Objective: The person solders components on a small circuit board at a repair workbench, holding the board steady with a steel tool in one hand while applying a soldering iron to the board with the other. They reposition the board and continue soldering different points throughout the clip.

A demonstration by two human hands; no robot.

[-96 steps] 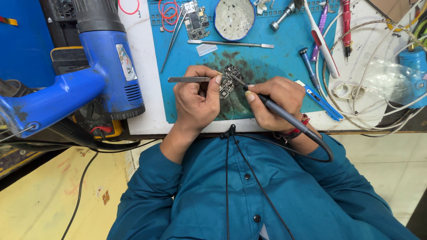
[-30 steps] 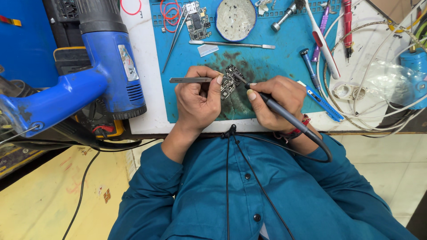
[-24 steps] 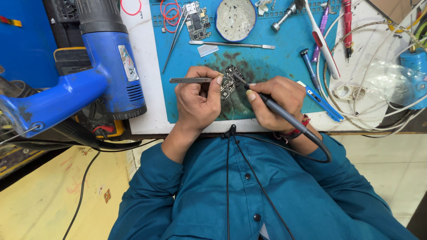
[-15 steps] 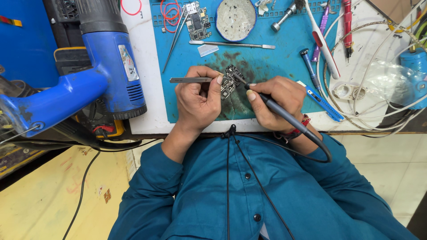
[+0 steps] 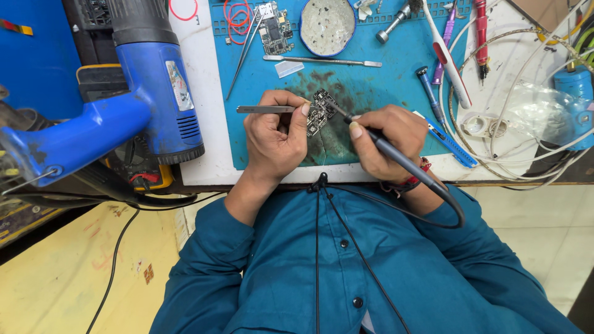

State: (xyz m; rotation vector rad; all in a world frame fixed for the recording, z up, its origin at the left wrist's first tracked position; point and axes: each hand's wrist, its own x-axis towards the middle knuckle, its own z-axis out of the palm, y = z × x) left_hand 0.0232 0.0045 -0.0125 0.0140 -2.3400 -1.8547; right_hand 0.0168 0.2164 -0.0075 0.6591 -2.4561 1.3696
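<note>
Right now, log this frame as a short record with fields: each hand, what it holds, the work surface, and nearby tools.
left hand: holds tweezers, steadies small circuit board
right hand: grips soldering iron, tip on the board
surface: blue mat, stained dark around the board
nearby: blue heat gun at the mat's left; second circuit board, round tin, metal spudger at the far edge
</note>
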